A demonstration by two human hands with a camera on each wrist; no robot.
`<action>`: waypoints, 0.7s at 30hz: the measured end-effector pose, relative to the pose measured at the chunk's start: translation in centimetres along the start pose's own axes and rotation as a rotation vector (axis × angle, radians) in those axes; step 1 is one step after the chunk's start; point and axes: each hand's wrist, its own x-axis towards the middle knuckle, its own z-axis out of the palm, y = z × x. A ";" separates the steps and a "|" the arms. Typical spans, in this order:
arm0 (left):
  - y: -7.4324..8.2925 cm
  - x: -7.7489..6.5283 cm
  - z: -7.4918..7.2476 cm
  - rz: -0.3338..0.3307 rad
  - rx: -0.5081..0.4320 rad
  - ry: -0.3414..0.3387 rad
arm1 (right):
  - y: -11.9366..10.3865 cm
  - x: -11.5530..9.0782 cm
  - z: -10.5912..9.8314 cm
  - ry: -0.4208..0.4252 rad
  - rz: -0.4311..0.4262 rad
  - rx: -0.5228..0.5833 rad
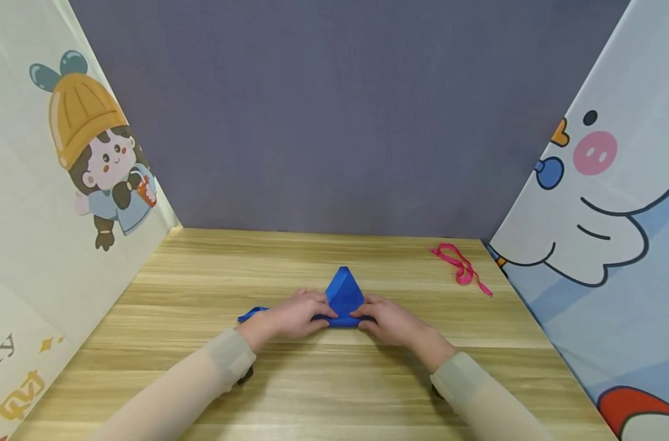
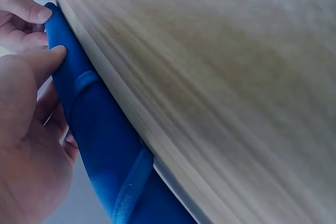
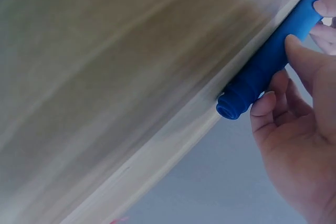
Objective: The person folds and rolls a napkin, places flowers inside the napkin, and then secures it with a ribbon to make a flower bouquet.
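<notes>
A blue cloth (image 1: 345, 295) lies at the middle of the table, its near edge wound into a tight roll and a pointed triangular flap reaching away from me. My left hand (image 1: 300, 315) grips the left part of the roll, thumb on the near side, fingers over the top. From the other side my right hand (image 1: 390, 320) pinches the roll the same way, with the spiral end of the roll (image 3: 262, 69) showing past its fingers in the right wrist view. A flat blue strap (image 2: 132, 182) crosses the rolled cloth in the left wrist view.
A blue strap end (image 1: 253, 313) trails on the table left of my left hand. At the back right lies a loose pink ribbon (image 1: 462, 269). The wooden table (image 1: 334, 386) meets a grey back panel (image 1: 334, 122), with printed panels at both sides.
</notes>
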 end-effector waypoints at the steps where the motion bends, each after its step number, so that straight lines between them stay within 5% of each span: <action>1: 0.1 0.0 -0.1 0.002 -0.008 0.001 | 0.0 0.0 0.0 0.003 -0.007 -0.001; 14: 0.1 -0.1 -0.1 -0.038 -0.124 -0.025 | -0.3 0.0 -0.4 -0.020 -0.011 -0.023; 21: -0.1 0.0 0.0 -0.008 -0.094 0.006 | -0.3 0.2 -0.1 0.013 0.017 0.000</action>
